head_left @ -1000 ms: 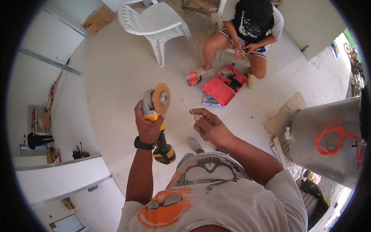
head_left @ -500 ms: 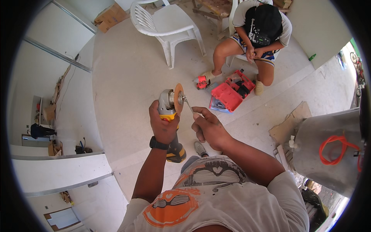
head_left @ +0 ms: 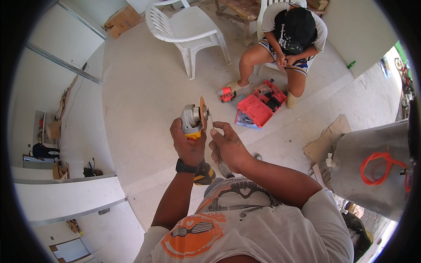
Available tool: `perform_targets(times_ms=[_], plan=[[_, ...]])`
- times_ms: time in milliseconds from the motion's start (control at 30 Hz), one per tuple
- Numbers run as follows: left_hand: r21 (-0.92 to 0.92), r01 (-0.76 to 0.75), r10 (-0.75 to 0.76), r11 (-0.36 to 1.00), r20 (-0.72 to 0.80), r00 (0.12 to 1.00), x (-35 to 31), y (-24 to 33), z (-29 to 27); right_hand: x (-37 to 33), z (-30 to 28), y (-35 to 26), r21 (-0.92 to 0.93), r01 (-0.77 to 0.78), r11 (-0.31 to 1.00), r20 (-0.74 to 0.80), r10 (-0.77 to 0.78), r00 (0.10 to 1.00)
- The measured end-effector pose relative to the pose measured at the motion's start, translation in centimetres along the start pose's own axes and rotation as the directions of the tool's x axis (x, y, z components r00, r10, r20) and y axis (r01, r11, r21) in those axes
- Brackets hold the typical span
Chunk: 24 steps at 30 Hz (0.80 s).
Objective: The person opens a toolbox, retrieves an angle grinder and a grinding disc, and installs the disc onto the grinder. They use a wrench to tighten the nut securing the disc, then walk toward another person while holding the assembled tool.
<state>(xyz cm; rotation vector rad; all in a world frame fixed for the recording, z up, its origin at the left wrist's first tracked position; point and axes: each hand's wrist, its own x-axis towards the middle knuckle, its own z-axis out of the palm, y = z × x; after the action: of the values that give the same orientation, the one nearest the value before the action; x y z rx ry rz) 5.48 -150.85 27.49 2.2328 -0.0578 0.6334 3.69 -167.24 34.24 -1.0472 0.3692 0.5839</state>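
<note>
My left hand [head_left: 188, 147] is closed round a grey and yellow angle grinder [head_left: 189, 117], held up with its head at the top. A thin brown disc [head_left: 202, 111] stands on edge on the grinder's spindle, facing right. In my right hand [head_left: 231, 148] the fingers pinch a thin metal wrench [head_left: 212, 121], whose upper end meets the nut [head_left: 207, 112] at the disc's centre. Much of the wrench is hidden by my fingers. Below my left wrist shows the grinder's black and yellow lower end [head_left: 204, 173].
Ahead, a person [head_left: 294, 39] sits on a white chair, hands together. By their feet lie an open red tool case [head_left: 256, 110] and a red power tool [head_left: 226, 94]. A white plastic chair [head_left: 190, 26] stands left of them. At right is a metal tank [head_left: 364, 175] with orange hose.
My right hand has moved slightly left, and the wrench has swung from a slant to nearly upright at the nut. The grinder has shifted a little; the seated person's hands have drawn together.
</note>
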Motion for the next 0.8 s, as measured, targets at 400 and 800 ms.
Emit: perform_targets(times_ms=[400,800], plan=[[-0.028,-0.014,0.014,1.000,-0.009,1.000,-0.4,-0.2,0.4,0.2,0.5,0.5,-0.023,0.058,0.998,-0.011,-0.058,0.998],[-0.367,0.451,-0.266,0.814,0.455,0.850,3.7,-2.3,-2.0,3.2,-3.9,2.8,-0.543,0.445,0.712,0.066,-0.493,0.868]])
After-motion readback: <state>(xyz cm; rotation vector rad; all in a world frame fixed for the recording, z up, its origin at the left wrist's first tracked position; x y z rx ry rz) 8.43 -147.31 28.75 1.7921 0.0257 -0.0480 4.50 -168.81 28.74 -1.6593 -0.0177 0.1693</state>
